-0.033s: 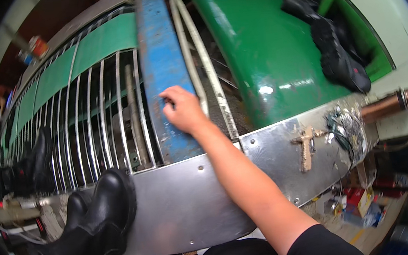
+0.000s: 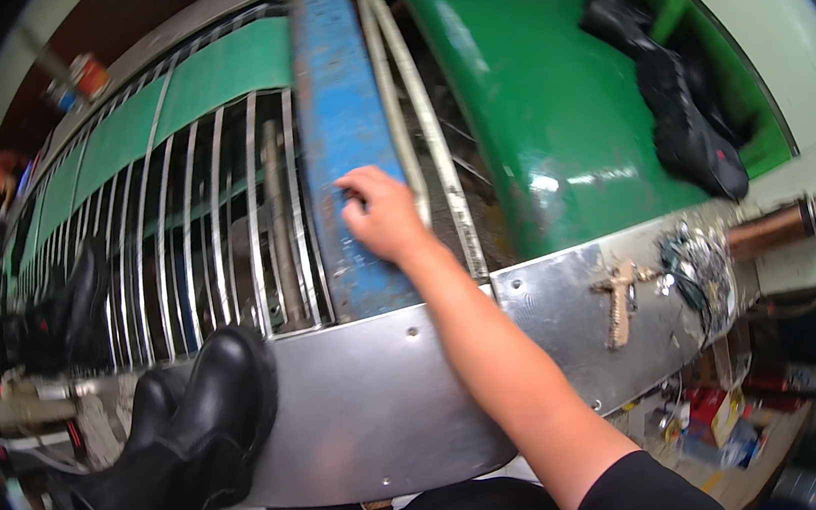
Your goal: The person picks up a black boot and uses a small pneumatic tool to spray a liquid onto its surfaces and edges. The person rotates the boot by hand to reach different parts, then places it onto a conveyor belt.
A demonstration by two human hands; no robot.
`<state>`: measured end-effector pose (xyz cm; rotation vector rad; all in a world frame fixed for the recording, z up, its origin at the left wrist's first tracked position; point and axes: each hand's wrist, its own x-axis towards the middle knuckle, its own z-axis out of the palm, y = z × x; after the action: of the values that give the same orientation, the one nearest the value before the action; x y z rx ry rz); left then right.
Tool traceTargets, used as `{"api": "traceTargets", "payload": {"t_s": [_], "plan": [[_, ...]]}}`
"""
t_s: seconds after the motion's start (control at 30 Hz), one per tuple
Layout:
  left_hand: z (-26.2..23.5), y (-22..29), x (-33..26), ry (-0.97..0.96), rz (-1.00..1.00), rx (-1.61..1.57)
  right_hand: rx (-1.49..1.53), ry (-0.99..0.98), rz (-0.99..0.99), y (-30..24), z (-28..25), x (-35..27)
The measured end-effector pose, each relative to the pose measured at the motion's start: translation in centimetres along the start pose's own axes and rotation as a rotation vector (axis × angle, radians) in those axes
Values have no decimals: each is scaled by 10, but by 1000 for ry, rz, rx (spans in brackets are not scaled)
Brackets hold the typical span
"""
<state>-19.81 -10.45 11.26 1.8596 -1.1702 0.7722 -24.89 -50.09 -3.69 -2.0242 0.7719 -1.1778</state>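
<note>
My right hand [image 2: 381,213] is over a blue painted beam [image 2: 338,82], with its forearm crossing the metal ledge. The fingers are curled in with the thumb close to the index finger; whatever lies between them, if anything, is too small or hidden to name. Whether the hand touches the beam I cannot tell. My left hand is out of view. At the left of the ledge lies a pair of black boots [image 2: 227,386], shafts toward me. Another pair of black boots [image 2: 81,302] rests on the metal bars at the far left.
Left of the beam runs a rack of metal bars [image 2: 189,230] with green sheeting [image 2: 221,75]. To its right is a glossy green belt [image 2: 531,100], with black boots [image 2: 680,123] along its right side. A tape-wrapped tool [image 2: 618,307] lies on the metal ledge [image 2: 363,391], near tangled scraps [image 2: 697,272].
The whole view has shifted slightly, so the machine and the boots sit a little further right. My right hand keeps its curled pose over the blue beam.
</note>
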Motion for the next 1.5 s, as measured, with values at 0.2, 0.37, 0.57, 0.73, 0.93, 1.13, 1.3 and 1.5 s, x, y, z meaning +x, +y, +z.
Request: {"api": "traceTargets", "payload": {"t_s": [0.2,0.37,0.57,0.73,0.93,1.13,1.3,1.5], "plan": [[183,48,13,-887,-163,-1005,-94,-100,68,13,-24,-4],[248,38,-5,-882,-123,-1246,-4,-115,137,10,-23,-4],[251,32,1,-958,-292,-1343,-113,-121,158,6,-26,-4],[255,33,-1,-903,-312,-1366,-75,-149,181,7,-27,-5],[256,32,0,-892,-321,-1366,-27,-153,193,4,-25,-5],[255,31,0,-897,-333,-1369,-29,-164,232,0,-25,-4],[255,31,2,-937,-348,-1358,-27,-165,216,2,-27,-4],[254,31,1,-925,-321,-1334,-17,-191,243,-3,-28,-3]]}}
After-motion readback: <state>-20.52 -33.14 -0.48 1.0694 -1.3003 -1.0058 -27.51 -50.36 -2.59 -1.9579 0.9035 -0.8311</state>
